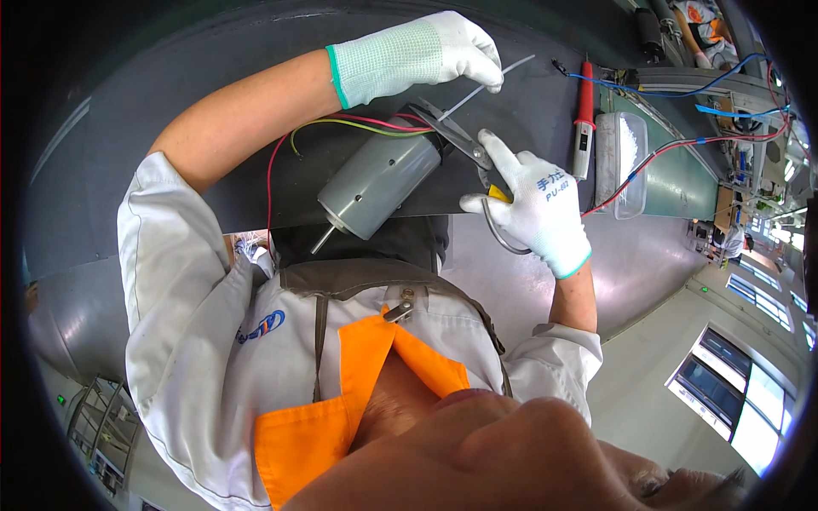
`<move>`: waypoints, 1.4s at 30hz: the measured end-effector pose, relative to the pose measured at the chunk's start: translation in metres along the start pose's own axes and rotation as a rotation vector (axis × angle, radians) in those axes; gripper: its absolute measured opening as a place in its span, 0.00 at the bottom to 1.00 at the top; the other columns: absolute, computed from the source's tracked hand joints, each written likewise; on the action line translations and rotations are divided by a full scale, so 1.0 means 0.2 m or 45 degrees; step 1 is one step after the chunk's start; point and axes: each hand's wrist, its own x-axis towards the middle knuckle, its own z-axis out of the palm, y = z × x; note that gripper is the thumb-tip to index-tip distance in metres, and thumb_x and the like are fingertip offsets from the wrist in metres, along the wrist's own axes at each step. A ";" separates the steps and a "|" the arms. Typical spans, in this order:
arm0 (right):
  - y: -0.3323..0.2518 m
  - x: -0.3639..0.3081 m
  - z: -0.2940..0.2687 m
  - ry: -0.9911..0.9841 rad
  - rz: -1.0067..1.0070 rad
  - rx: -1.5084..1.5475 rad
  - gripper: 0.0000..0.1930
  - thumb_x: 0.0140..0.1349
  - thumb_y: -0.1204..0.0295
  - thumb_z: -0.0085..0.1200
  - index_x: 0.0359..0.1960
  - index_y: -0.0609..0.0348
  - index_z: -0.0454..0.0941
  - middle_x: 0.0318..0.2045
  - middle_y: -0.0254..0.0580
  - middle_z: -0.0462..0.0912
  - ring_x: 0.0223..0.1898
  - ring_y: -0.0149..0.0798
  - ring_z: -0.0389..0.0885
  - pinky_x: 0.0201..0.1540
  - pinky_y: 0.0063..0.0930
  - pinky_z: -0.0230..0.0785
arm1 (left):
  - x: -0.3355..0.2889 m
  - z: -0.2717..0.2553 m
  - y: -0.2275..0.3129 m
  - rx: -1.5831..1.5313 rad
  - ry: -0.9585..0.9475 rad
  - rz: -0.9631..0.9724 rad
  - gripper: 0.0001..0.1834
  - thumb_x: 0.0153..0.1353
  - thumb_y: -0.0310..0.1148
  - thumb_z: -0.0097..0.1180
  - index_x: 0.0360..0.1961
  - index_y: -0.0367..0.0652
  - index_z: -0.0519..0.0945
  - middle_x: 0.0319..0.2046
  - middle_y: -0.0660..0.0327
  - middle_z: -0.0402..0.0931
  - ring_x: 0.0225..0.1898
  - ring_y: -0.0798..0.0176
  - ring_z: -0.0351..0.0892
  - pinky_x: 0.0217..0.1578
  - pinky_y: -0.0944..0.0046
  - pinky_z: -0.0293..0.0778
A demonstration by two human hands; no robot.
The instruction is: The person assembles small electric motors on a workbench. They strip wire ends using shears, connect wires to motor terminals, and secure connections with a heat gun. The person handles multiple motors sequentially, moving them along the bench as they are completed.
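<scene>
Pinched the white strip [518, 64] in the left hand [464, 53], probably to keep it straight beside the scissors [475, 152]. Gripped these in the right hand [541, 194] with forefinger extended, likely for steering. Had the grey motor [375, 186] by the bench [102, 183] edge, wires [368, 127] toward the scissors. Could not make out contact between strip and scissors, nor the wires' entry behind them.
</scene>
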 end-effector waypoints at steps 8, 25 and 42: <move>0.07 0.01 0.07 0.103 -0.115 0.105 0.40 0.58 0.43 0.64 0.67 0.52 0.71 0.31 0.52 0.81 0.33 0.57 0.83 0.38 0.44 0.75 | -0.04 -0.03 0.00 -0.072 0.058 0.260 0.17 0.60 0.41 0.63 0.39 0.35 0.87 0.35 0.50 0.86 0.40 0.60 0.84 0.44 0.61 0.76; 0.24 0.01 0.32 0.378 0.162 0.252 0.19 0.66 0.64 0.61 0.56 0.58 0.81 0.42 0.51 0.86 0.44 0.50 0.84 0.49 0.43 0.74 | -1.41 -0.27 -0.19 0.493 -0.209 -0.125 0.15 0.66 0.36 0.61 0.47 0.34 0.83 0.43 0.49 0.82 0.47 0.47 0.81 0.51 0.53 0.77; 0.22 0.83 0.24 0.517 0.178 2.052 0.23 0.71 0.59 0.59 0.55 0.71 0.77 0.44 0.50 0.85 0.37 0.38 0.87 0.40 0.32 0.82 | 0.18 -0.02 -0.37 0.633 1.210 0.209 0.36 0.64 0.46 0.62 0.69 0.41 0.68 0.53 0.47 0.75 0.54 0.44 0.77 0.54 0.54 0.74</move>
